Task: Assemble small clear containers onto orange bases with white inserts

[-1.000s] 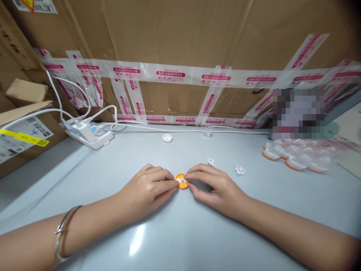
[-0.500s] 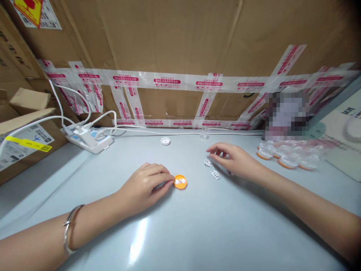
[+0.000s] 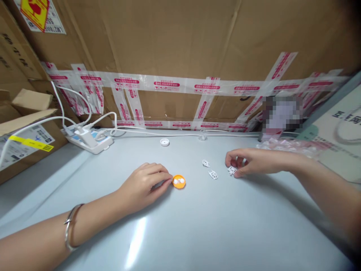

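My left hand (image 3: 146, 183) rests on the table, its thumb and forefinger pinching the left rim of a round orange piece (image 3: 179, 186) with small white parts inside. Over to the right, my right hand (image 3: 242, 162) is curved over a white openwork piece (image 3: 232, 171), thumb and fingers around it with a gap between them. Two more white openwork pieces, one farther back (image 3: 205, 163) and one nearer (image 3: 213, 174), lie between the orange piece and my right hand.
A white round cap (image 3: 164, 142) and a small clear part (image 3: 202, 135) lie toward the back. A power strip (image 3: 98, 146) with white cables stands at the left beside an open carton (image 3: 31, 131). Clear items (image 3: 307, 147) sit behind my right wrist, and a large taped carton (image 3: 169, 41) spans the back.
My right hand has moved right, from beside the two openwork pieces to the third one, and its arm now covers much of the clear items. My left hand keeps its hold on the orange piece.
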A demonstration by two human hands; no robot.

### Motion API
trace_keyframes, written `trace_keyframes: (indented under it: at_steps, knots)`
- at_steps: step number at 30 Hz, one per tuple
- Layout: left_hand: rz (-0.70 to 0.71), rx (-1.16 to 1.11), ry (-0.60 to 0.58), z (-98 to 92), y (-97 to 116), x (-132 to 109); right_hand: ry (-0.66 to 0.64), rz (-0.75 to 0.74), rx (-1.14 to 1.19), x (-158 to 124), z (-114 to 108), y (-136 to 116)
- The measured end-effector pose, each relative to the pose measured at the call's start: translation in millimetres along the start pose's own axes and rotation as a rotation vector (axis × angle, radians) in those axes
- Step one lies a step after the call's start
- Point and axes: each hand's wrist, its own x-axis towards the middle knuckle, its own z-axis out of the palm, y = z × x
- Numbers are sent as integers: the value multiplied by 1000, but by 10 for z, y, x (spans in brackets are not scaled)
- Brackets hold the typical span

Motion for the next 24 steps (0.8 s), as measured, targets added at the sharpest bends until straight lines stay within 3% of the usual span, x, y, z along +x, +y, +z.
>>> trace_keyframes:
  at_steps: [5, 9, 11, 17, 24]
  knots:
    - [12, -8, 33, -14, 12, 5, 47, -24, 180, 75, 34, -88]
    - [28, -21, 140, -28, 42, 23, 299, -18, 540, 116, 154, -459]
    - [32, -26, 189, -29, 77, 28, 354, -41, 699, 138, 312, -709]
    - [71, -126, 227, 0, 228, 17, 263, -233, 1016, 134, 746, -1225]
    - [33, -252, 227, -41, 311, 42, 199, -255, 1137, 122, 780, -1301]
